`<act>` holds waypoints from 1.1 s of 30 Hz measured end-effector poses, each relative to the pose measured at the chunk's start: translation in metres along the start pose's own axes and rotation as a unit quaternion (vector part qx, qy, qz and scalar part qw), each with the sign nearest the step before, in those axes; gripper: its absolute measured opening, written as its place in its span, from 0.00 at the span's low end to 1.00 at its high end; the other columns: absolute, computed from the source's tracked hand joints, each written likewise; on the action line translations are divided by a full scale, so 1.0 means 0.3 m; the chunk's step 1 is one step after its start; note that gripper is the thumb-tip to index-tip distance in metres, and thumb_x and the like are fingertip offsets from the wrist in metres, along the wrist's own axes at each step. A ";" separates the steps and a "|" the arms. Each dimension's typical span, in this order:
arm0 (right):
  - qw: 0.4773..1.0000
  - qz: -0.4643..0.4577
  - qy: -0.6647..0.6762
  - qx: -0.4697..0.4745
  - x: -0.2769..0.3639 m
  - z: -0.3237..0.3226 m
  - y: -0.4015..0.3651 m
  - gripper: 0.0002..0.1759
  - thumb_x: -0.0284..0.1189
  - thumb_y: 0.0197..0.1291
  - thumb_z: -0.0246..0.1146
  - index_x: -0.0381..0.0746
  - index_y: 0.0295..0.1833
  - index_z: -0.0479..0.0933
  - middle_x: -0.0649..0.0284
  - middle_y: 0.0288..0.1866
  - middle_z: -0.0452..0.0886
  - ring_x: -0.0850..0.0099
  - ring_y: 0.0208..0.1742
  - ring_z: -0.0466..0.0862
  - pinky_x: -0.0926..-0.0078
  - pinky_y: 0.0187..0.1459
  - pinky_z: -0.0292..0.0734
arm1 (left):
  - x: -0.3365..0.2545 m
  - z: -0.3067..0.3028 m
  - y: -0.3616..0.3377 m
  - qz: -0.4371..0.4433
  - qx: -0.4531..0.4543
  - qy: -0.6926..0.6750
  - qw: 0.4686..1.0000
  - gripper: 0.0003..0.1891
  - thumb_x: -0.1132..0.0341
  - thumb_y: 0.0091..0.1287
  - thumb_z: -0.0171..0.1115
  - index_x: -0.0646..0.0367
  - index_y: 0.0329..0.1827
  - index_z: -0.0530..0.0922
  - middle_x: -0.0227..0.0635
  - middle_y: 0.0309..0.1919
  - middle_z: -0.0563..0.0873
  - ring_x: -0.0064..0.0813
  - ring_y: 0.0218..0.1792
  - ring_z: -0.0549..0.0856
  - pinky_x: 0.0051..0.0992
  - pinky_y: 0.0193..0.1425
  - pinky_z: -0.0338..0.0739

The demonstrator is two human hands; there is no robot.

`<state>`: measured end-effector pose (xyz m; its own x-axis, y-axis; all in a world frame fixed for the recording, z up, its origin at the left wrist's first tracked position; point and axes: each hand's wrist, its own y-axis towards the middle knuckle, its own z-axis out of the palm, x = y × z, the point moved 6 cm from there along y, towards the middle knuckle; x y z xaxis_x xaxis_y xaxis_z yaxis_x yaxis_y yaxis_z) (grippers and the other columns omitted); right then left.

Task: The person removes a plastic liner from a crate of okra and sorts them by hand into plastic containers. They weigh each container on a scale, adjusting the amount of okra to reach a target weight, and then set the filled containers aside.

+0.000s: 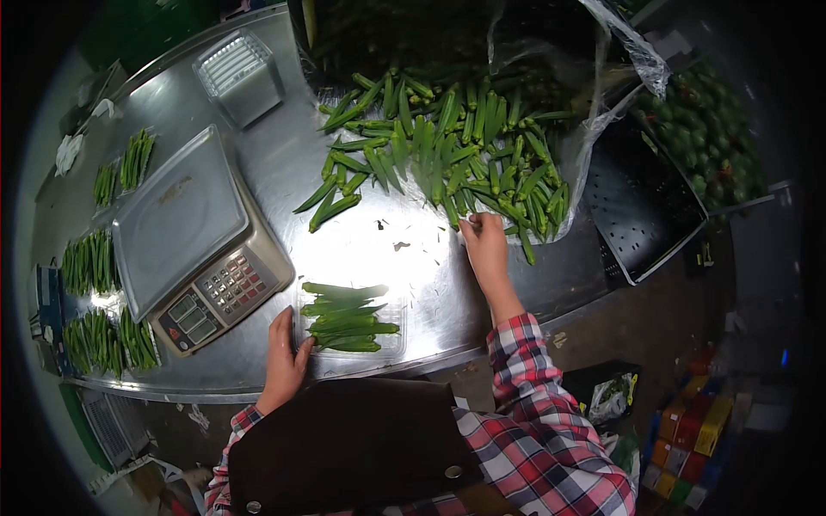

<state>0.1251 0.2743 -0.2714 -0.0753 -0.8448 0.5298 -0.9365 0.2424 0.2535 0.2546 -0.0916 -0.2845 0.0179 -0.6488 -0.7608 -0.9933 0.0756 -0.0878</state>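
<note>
We see a short row of okra lying side by side in a clear tray, near the table's front edge. The left hand is at the tray's left side, its thumb spread apart from the fingers and the thumb tip just beside the okra's ends. Farther up and to the right, the right hand reaches to the lower edge of a loose okra pile, its fingers drawn close together at the pods; we cannot tell whether they grip one. The row in the tray lies below and left of this hand, well apart from it.

The pile spreads over clear plastic on the shiny metal table, with dark scraps scattered between pile and tray. Left of the tray we see a scale with a keypad and display, and past it several bundles of okra. A metallic container stands above the scale. To the pile's right is a black crate.
</note>
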 end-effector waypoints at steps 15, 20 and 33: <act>0.940 -0.131 0.180 0.259 0.282 0.048 -0.233 0.10 0.29 0.50 0.66 0.38 0.38 0.77 0.62 0.34 0.74 0.71 0.31 0.75 0.77 0.31 0.70 | 0.152 0.033 -0.006 -0.148 0.023 -0.102 0.983 0.19 0.77 0.58 0.56 0.63 0.54 0.70 0.35 0.30 0.78 0.24 0.31 0.77 0.23 0.39 0.73; 0.946 -0.059 0.085 0.306 0.282 0.108 -0.266 0.14 0.34 0.50 0.65 0.37 0.38 0.76 0.56 0.35 0.77 0.58 0.36 0.78 0.68 0.39 0.74 | 0.183 0.042 -0.007 -0.129 0.003 -0.100 0.987 0.18 0.77 0.56 0.57 0.64 0.52 0.72 0.36 0.28 0.78 0.25 0.30 0.77 0.24 0.39 0.73; 0.756 0.203 0.506 0.361 0.243 0.103 -0.349 0.08 0.24 0.61 0.55 0.35 0.42 0.64 0.54 0.36 0.80 0.71 0.34 0.81 0.77 0.30 0.79 | 0.071 -0.080 0.004 -0.117 -0.067 -0.220 0.966 0.18 0.77 0.60 0.58 0.62 0.55 0.73 0.30 0.34 0.78 0.16 0.35 0.76 0.17 0.42 0.73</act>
<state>0.2070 0.1725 -0.2843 -0.4481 0.1170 0.8863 -0.8774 -0.2477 -0.4109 0.2510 -0.1233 -0.2854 0.2615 -0.2497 -0.9324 -0.9614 -0.1528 -0.2287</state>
